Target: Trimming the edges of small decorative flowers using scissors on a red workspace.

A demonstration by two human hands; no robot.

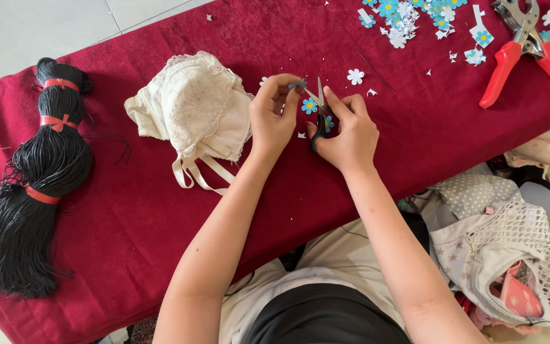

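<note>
My left hand pinches a small blue paper flower piece between thumb and fingers over the red cloth. My right hand grips small dark-handled scissors, blades pointing up toward that piece. A cut blue flower with a yellow centre lies just under the blades, between both hands. Another blue flower shows partly behind the scissor handle.
A red cloth covers the table. A cream lace garment lies left of my hands, a black cord bundle at far left. Cut paper flowers and red-handled punch pliers sit far right. Fabric piles lie beside my lap.
</note>
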